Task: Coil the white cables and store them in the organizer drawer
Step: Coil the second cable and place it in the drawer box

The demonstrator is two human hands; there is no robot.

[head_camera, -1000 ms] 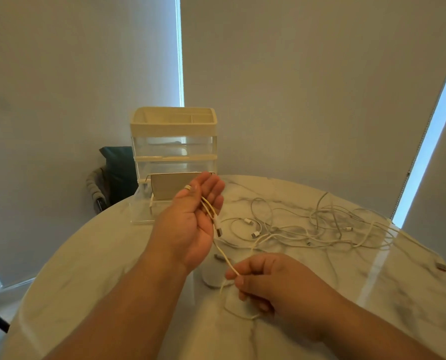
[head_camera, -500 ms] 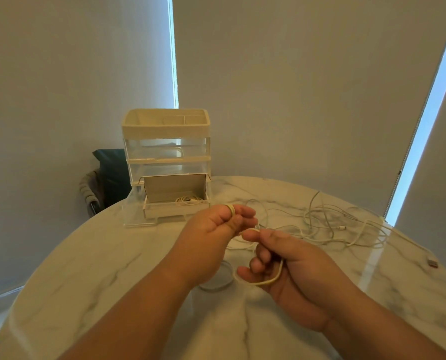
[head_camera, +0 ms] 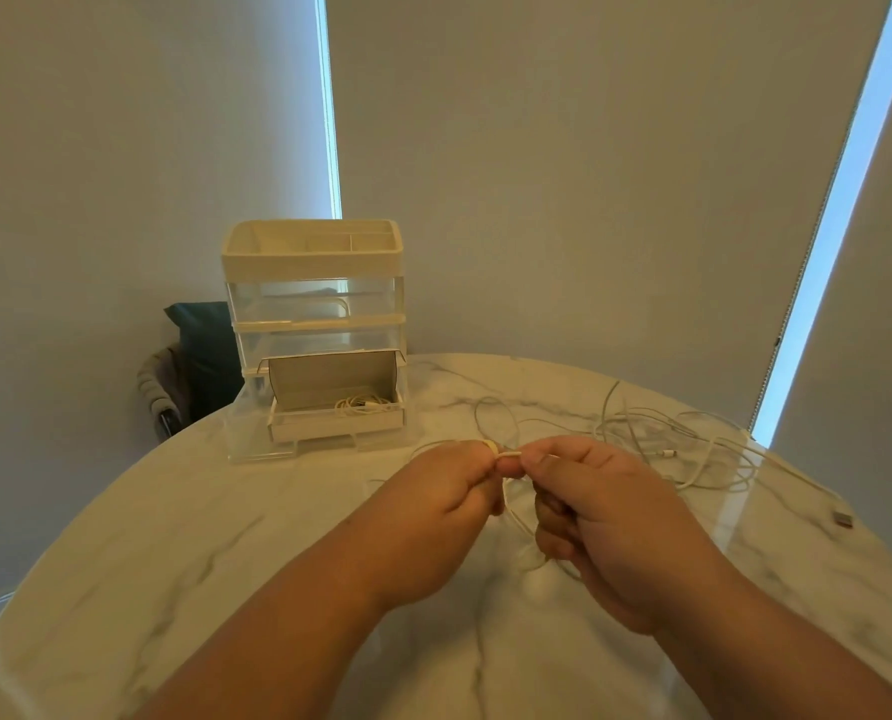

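Drawn together since before, now touching. Pinching cable with left hand and right hand above tabletop.

No readable text, label, brand, number or sign appears on anything in view.

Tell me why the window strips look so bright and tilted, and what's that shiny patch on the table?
Head view: daylight glows through the left gap and right gap between the blinds; the right one leans because the wide lens bends edges. Head view too: that light reflects as a pale streak on the glossy table.
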